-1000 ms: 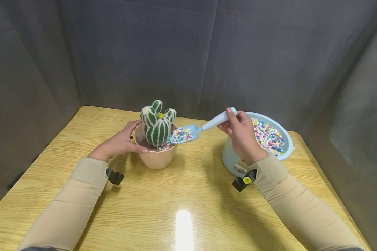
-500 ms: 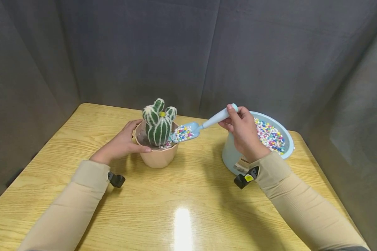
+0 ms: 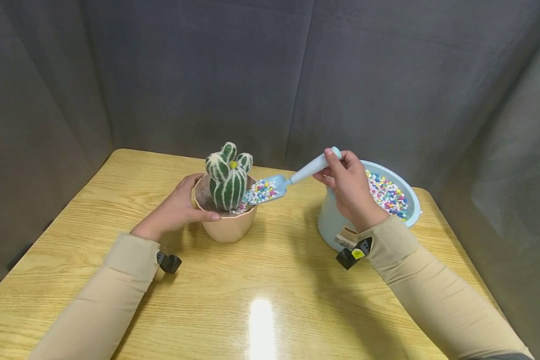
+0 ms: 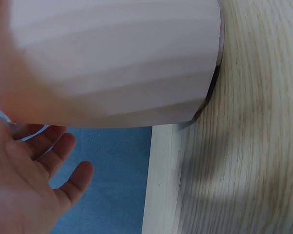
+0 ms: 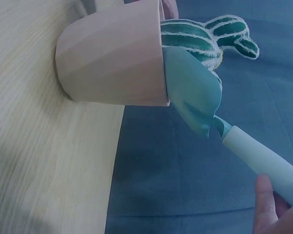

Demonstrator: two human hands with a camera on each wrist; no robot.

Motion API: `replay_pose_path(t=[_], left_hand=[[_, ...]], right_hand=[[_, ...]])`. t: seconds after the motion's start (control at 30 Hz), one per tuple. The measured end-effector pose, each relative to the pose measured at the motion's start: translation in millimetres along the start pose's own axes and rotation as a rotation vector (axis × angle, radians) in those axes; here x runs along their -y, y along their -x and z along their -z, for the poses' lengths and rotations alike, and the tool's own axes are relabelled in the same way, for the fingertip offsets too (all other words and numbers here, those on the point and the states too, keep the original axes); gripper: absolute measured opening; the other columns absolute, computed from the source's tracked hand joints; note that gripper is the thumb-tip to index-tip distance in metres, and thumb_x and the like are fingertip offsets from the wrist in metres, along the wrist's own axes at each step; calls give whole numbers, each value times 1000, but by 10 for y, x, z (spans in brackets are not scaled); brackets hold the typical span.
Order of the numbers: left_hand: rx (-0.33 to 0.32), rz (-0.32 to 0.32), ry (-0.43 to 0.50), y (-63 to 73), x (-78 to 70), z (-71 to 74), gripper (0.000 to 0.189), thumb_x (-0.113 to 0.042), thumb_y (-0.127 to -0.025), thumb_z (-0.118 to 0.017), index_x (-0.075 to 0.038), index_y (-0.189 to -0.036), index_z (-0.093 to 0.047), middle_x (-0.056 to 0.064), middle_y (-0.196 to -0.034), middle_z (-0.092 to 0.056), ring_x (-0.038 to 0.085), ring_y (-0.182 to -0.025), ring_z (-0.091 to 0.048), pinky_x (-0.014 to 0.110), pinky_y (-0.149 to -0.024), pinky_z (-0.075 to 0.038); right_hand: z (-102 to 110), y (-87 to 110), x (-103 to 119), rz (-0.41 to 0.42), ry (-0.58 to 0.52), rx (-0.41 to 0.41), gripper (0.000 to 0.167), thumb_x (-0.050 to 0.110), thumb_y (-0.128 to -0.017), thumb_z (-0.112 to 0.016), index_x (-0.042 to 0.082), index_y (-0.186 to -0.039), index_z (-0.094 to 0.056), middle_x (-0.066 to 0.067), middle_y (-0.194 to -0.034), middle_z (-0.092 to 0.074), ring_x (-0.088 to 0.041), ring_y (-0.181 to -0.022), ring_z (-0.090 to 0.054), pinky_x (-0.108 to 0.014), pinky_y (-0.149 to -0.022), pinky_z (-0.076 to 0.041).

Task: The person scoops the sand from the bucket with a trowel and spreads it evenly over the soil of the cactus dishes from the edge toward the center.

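Observation:
On the left of the table, a peach flowerpot [image 3: 229, 229] holds a green and white fuzzy cactus [image 3: 228, 190]. My left hand [image 3: 173, 210] grips the pot's rim from the left, thumb along the front; other fingers show bent beside the pot [image 4: 107, 68] in the left wrist view. My right hand [image 3: 353, 190] holds a light blue scoop [image 3: 308, 171] by its handle. The scoop's blade, full of multicoloured pebbles [image 3: 263, 191], slants down over the pot's right rim, its tip close to the cactus. Some pebbles lie on the grey surface inside the pot.
A light blue bucket [image 3: 329, 225] filled with coloured pebbles stands behind and right of my right hand. The wooden table [image 3: 207, 295] ends at its back edge before a grey curtain [image 3: 198, 75].
The pot and cactus have shifted slightly right with my left hand. My right hand and the scoop's handle have risen a little; pebbles still fill the blade.

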State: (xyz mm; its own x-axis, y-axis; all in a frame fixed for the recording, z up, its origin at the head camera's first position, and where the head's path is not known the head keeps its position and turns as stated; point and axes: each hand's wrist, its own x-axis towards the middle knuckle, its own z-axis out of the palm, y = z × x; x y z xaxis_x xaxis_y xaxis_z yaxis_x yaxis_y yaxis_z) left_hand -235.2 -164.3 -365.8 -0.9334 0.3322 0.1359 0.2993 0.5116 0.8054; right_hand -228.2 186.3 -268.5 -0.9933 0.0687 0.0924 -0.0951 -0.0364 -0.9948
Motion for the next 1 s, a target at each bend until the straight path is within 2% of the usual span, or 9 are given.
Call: replay_pose_path(t=[0.4, 0.7, 1.0], left_hand=[[-65, 12, 10, 52, -12, -121, 111, -32, -75, -92, 5, -156, -27, 26, -154, -33, 42, -143, -32, 60, -118, -25], [-84, 13, -3, 86, -23, -144, 112, -36, -75, -92, 4, -156, -25, 26, -154, -33, 42, -142, -34, 60, -117, -27], [-103, 23, -37, 89, -50, -167, 113, -39, -75, -92, 5, -156, -26, 27, -153, -34, 43, -141, -34, 61, -116, -28]], right_hand=[[-10, 19, 23, 34, 26, 8, 17, 25, -109, -54, 10, -106, -48, -7, -110, -53, -15, -95, -63, -28, -91, -56], [-28, 22, 44, 51, 34, 11, 15, 23, -109, -54, 9, -106, -48, -6, -108, -54, -13, -90, -64, -27, -88, -57], [-19, 37, 56, 47, 53, 13, 16, 25, -109, -54, 9, -108, -48, -7, -109, -53, -14, -92, -64, -28, -90, -57]])
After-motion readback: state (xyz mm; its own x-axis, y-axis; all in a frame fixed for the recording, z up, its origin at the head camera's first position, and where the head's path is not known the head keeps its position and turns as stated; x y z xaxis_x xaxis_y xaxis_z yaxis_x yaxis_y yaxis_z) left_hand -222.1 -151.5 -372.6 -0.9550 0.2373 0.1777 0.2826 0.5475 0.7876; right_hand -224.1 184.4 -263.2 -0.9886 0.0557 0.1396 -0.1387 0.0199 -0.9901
